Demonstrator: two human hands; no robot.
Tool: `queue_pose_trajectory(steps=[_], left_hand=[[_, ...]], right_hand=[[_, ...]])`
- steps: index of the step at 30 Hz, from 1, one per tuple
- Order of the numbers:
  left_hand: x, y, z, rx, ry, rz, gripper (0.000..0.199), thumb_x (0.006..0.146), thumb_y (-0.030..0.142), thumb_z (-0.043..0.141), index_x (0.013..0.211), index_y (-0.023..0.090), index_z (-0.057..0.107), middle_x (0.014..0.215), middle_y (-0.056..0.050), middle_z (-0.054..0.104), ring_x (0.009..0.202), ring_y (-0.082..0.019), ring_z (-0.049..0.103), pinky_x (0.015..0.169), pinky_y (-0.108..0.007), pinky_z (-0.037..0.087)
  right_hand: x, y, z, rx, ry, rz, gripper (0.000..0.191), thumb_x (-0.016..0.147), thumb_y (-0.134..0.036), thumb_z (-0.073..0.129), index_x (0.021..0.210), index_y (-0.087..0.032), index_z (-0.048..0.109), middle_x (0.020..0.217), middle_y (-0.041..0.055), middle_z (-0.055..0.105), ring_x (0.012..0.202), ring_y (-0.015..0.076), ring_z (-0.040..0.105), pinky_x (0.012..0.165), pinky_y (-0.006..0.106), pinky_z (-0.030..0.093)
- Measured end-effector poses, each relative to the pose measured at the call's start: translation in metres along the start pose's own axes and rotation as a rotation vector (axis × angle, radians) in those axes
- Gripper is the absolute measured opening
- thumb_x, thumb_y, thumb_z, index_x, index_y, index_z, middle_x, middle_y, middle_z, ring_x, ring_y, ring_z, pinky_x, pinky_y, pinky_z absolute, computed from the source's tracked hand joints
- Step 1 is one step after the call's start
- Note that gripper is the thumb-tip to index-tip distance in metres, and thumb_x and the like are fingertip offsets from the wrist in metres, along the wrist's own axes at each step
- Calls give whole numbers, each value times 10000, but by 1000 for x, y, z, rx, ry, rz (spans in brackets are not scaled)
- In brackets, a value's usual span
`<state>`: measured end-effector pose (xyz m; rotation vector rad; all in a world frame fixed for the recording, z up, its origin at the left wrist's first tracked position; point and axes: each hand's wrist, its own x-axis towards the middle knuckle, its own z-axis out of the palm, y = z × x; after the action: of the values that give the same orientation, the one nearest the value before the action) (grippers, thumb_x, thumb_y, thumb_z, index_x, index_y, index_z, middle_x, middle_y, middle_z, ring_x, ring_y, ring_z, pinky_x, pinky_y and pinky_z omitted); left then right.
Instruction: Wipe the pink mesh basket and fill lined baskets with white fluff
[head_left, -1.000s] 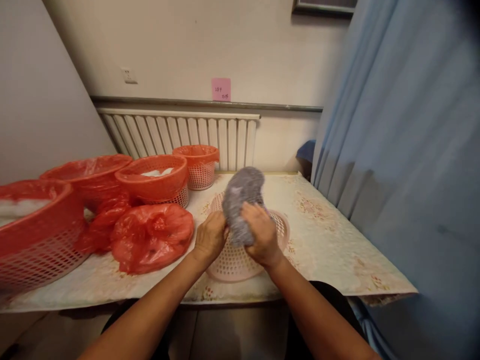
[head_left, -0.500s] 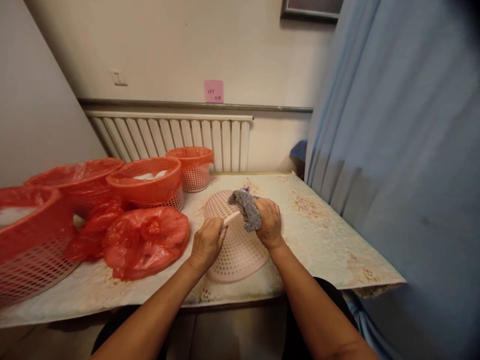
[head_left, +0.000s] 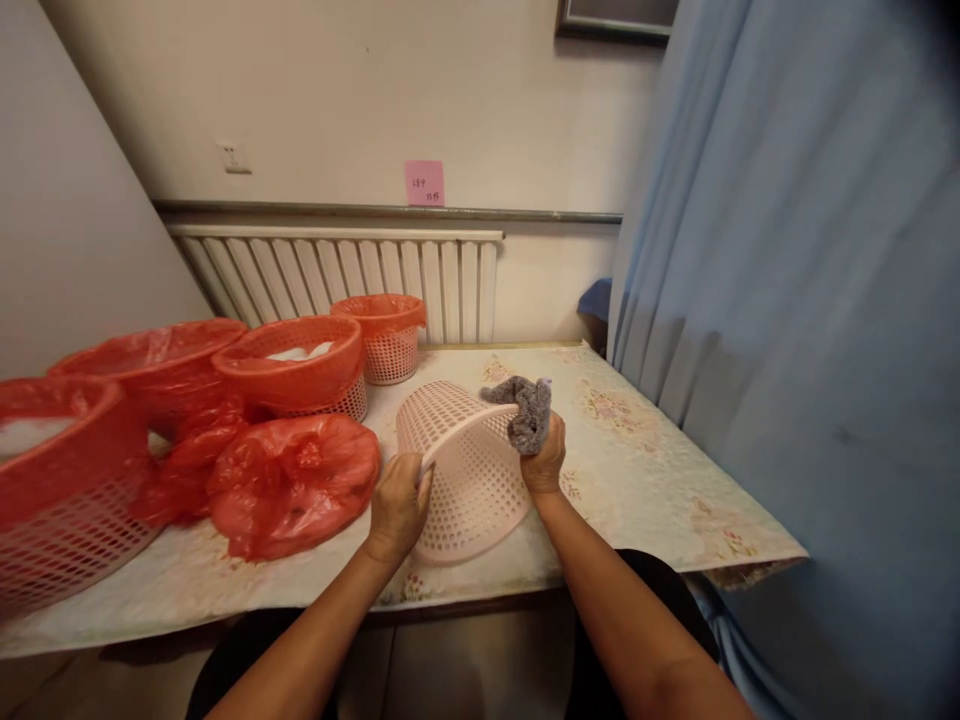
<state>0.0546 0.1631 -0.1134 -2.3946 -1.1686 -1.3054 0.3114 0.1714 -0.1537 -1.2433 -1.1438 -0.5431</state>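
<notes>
A pale pink perforated plastic basket [head_left: 472, 500] lies tilted on its side on the cloth-covered table, its mouth turned toward me. My left hand [head_left: 400, 505] is closed around the left part of its rim. On the right part of the rim, my right hand [head_left: 546, 458] is closed on a grey fuzzy cloth [head_left: 530, 412]. The cloth is draped over the rim, with one end sticking out to the left. The right fingertips are partly hidden behind the cloth.
Left of the basket lies a crumpled red plastic bag [head_left: 296, 485]. Several baskets lined with red bags, such as this small one [head_left: 394, 352], stand beyond and beside it. A blue curtain [head_left: 780, 280] hangs along the right; a radiator [head_left: 352, 275] is behind the table [head_left: 645, 480].
My right hand has moved right along the rim with the cloth. My left hand has shifted slightly left and down, and the basket has turned so its mouth shows more.
</notes>
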Motion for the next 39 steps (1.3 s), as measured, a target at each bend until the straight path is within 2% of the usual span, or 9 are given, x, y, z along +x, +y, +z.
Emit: queue_pose_trajectory(steps=[4,7,13,17,21,27,30,35,39], left_hand=[[-13,-8,2,-38,53,-81,185,921,236,440,736,232,439,682,-1,488,664,-178,506,636,-299,417],[-23,-13,1,-80,69,-152,194,921,266,437,730,235,444,682,2,494,663,-180,516,639,-301,428],[-57,-25,-3,-236,-38,-431,198,897,380,496,776,225,471,672,21,522,615,-172,530,591,-293,447],[-69,-28,-1,-304,-132,-540,289,862,392,555,1051,182,496,880,-35,611,745,-208,619,682,-351,524],[-45,-20,-6,-193,2,-342,433,852,368,589,1209,160,457,1120,-122,566,1068,-285,573,911,-462,494],[13,-24,-20,-179,-31,38,151,909,205,476,1012,186,584,969,-79,614,965,-232,568,890,-399,492],[19,-33,-13,-281,-28,93,241,902,150,433,1087,187,583,1095,-90,630,1067,-223,578,961,-404,483],[0,-40,3,-352,67,-49,303,885,145,436,1157,186,565,1182,-94,624,1137,-223,577,1028,-425,456],[-21,-34,16,-394,153,-308,276,867,180,455,1121,187,560,1126,-90,617,1113,-234,572,1030,-444,445]], right_hand=[[-16,1,4,-6,3,250,353,838,-297,500,1164,-164,499,1049,97,600,993,215,574,854,368,485],[-13,-6,1,3,-32,283,330,824,-308,505,1116,-154,522,989,81,605,926,204,581,816,340,482],[20,-38,-15,22,-144,-55,256,861,-264,511,1087,-156,562,982,103,605,949,233,547,848,383,471],[31,-60,-23,-60,-177,-291,303,901,-194,455,1187,-160,549,1020,124,607,960,244,539,859,402,457],[32,-73,-27,-70,-219,-414,349,919,-172,447,1258,-170,531,1068,130,602,982,244,540,851,401,456],[32,-70,-27,-2,-333,-461,427,921,-188,465,1348,-188,475,1163,132,587,1068,251,536,895,417,456],[35,-64,-23,19,-339,-430,421,917,-212,484,1337,-179,482,1187,135,588,1090,255,531,920,427,454],[30,-47,-14,60,-273,-312,392,891,-223,506,1279,-176,516,1155,130,605,1080,243,541,945,423,453],[15,-21,1,102,-214,109,353,833,-306,545,1152,-160,582,1091,115,626,1016,235,563,906,394,466]])
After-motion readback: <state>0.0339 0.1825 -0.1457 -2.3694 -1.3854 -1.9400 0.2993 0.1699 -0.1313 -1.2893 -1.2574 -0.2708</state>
